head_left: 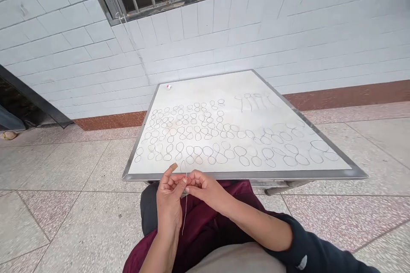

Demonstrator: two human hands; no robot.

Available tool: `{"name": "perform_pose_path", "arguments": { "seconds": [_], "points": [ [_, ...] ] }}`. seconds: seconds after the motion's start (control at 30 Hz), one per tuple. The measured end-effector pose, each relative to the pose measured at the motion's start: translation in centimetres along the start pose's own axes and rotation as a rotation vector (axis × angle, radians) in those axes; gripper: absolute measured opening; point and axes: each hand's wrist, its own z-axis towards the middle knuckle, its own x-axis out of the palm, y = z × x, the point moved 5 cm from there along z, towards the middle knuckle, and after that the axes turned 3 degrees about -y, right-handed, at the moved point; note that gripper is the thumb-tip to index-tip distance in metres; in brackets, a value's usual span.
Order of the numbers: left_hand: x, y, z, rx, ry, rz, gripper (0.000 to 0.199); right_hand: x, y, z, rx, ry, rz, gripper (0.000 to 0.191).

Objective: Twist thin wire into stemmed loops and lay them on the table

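White thread [185, 215] hangs beside the table [256, 175], pinched by left hand [169, 200] and right hand [206, 188]. Probably light, limp; best held between fingertips, near its upper end.

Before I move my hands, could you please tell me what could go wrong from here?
The white strand is thin and pinched only at the fingertips of your left hand and right hand, so it might slip. Its lower end hangs free below the table's near edge, where it could catch on your clothes. Your fingers are also close to the nearest looped outlines, which a careless sweep might disturb or smudge.
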Motion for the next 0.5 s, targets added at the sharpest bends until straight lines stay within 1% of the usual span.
{"name": "perform_pose_path", "arguments": {
  "seconds": [0.1,0.2,0.3,0.5],
  "points": [
    [0.4,0.0,0.8,-0.017,0.007,0.008,0.059,-0.6,0.3,0.3,-0.040,-0.059,-0.068,0.021],
    [1.1,0.1,1.4,-0.065,0.024,0.018,0.066,-1.3,0.9,0.4,-0.108,-0.117,-0.156,0.011],
    [1.7,0.2,1.6,-0.108,0.040,-0.003,0.071,-1.8,1.3,0.3,-0.169,-0.149,-0.233,0.006],
    [1.2,0.4,1.8,-0.055,-0.043,-0.012,0.072,-1.6,1.4,-0.2,-0.231,-0.194,-0.473,0.006]
  ]
}}
